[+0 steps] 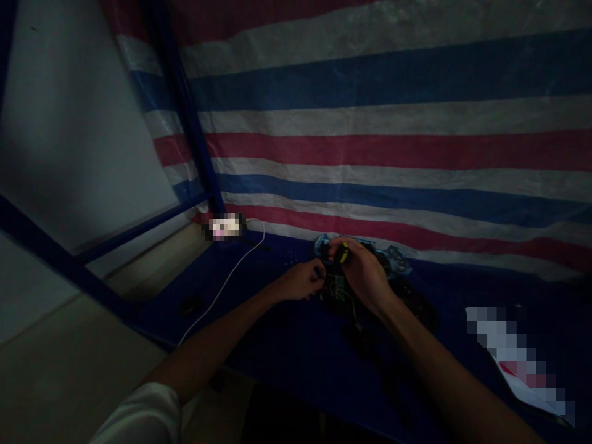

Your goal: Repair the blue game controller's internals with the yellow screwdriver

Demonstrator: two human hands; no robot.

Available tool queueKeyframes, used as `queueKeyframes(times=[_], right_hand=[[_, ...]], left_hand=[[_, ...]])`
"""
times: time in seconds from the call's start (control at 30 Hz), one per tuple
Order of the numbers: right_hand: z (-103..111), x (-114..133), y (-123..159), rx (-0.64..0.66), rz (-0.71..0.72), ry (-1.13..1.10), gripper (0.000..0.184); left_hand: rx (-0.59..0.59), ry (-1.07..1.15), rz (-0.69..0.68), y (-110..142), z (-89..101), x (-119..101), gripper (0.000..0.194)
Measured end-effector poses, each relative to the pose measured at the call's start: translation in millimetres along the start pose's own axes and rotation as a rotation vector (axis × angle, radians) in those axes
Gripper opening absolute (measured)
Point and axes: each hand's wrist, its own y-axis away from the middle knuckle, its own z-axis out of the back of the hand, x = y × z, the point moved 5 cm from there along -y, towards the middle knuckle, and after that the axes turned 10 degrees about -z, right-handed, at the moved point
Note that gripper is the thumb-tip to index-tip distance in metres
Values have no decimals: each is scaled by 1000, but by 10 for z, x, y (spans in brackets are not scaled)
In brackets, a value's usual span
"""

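Observation:
A black toy car chassis [341,302] lies on the blue surface, with a small green circuit board and thin pale wires exposed on top. My left hand [300,281] is closed at its left side, fingers curled around a dark part of it. Above the board, my right hand [365,271] wraps around a screwdriver [343,253] with a black and yellow handle; its tip is hidden. Just behind the hands rests a light blue car body shell [398,261], partly covered by my right hand. Dim light blurs the finer parts.
A lit phone-like device [226,226] with a white cable [230,277] stands at the back left. Tiny bits [291,256] lie left of the shell. Papers [522,364] lie at the right. A blue metal post [185,105] and striped sheet [370,148] bound the back.

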Motion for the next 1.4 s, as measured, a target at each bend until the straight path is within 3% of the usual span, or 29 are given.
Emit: queueKeyframes(times=[0.37,0.47,0.63,0.8,1.0,1.27,1.4], right_hand=[[-35,-31,15,-2,55,106,21],[-54,-32,16,29,48,114,28],[-55,-13,38,29,70,307,22],[-53,-59,28,-33,102,275,27],[-108,-51,29,50,84,234,31],[-8,-7,37,-135,114,359,24],[-33,-42,29,-70,135,272,27]], left_hand=[[-18,41,51,-8,-29,54,21],[-32,73,50,-26,-50,104,21],[-38,99,-2,-59,-66,154,27],[-48,105,23,-59,-67,161,25],[-67,85,68,-59,-75,144,20],[-69,92,49,-74,-83,140,20],[-61,136,44,-77,-94,148,18]])
